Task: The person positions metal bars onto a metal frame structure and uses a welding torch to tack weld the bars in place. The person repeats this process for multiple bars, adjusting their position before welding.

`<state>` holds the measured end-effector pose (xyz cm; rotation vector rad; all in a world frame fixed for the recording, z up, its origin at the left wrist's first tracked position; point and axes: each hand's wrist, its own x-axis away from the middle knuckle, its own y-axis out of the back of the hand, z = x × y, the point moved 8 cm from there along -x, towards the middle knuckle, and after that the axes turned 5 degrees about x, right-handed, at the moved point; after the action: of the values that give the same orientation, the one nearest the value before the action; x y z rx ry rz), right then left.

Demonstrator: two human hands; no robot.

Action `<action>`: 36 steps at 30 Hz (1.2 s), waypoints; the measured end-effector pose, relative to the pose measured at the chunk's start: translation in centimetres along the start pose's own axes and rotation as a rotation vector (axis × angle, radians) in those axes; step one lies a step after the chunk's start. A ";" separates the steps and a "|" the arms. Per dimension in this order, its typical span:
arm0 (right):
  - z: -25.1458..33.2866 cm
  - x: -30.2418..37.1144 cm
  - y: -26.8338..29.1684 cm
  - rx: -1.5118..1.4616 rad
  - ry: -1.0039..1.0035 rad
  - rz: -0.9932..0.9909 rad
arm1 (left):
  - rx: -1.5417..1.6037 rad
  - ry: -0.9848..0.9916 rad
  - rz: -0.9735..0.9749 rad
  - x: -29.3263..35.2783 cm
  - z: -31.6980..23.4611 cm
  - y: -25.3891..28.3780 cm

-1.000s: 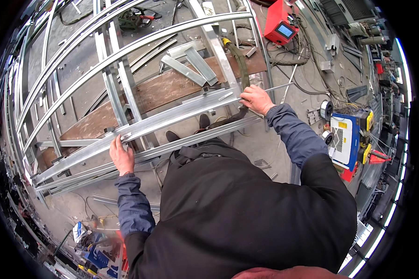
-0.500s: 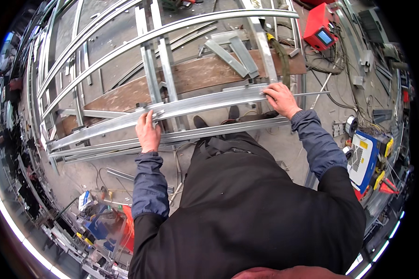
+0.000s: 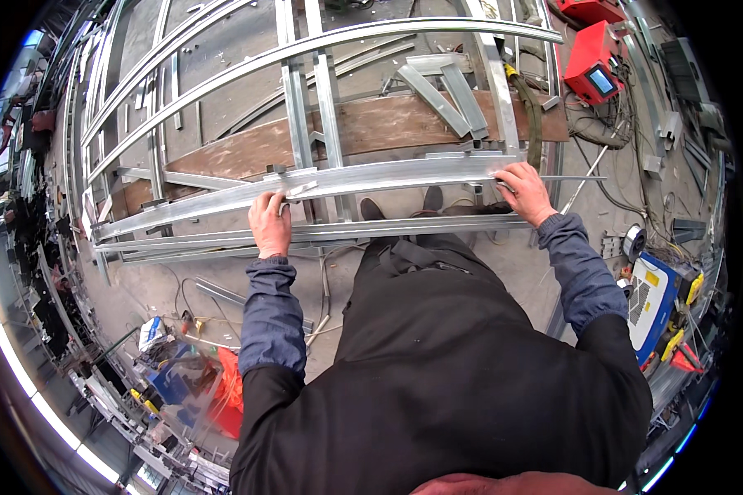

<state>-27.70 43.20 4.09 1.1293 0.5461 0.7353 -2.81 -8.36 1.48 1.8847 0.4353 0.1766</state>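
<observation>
A long galvanized steel channel [image 3: 388, 180] lies across in front of me, part of a welded-looking metal frame. My left hand [image 3: 271, 224] is closed at its near edge, left of the middle, fingertips curled on the metal. A small bright metal piece [image 3: 302, 190] sits just right of those fingers. Near the channel's right end, my right hand [image 3: 524, 194] grips its edge with bent fingers, thumb on the near side. Closer to my body run parallel steel rails [image 3: 330, 234], which neither hand touches. The undersides of both grips are hidden.
Beyond the channel, cross rails [image 3: 322, 51] and uprights [image 3: 295, 107] span a brown board [image 3: 363, 128] with short steel offcuts [image 3: 434, 101]. A red machine with a screen [image 3: 593, 64] and cables stand at right, a blue-and-white unit [image 3: 648, 301] nearer. Orange cloth [image 3: 227, 396] lies lower left.
The whole scene has shifted rightward in view. My left hand has slid slightly left along the channel, away from the small metal piece. The right hand stays at the channel's right end.
</observation>
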 end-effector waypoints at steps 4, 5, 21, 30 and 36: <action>0.1 0.2 -0.5 0.020 -0.002 -0.038 | 0.051 -0.003 -0.015 -0.1 1.2 0.2; -0.1 0.3 -0.8 0.003 -0.010 -0.048 | 0.043 -0.052 -0.025 -0.2 1.4 0.5; 1.1 1.2 0.2 0.007 -0.033 -0.166 | -0.076 0.088 0.129 -0.8 2.0 0.8; 9.1 5.1 -4.9 -0.211 0.101 0.185 | 0.056 0.305 -0.213 10.5 3.4 0.2; 11.2 2.3 -10.0 -0.109 0.037 0.307 | 0.045 0.419 -0.162 15.0 5.9 0.2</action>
<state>-15.69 35.74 -1.53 1.1110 0.3616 1.0402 12.94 -7.85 -1.72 1.8450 0.8788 0.4598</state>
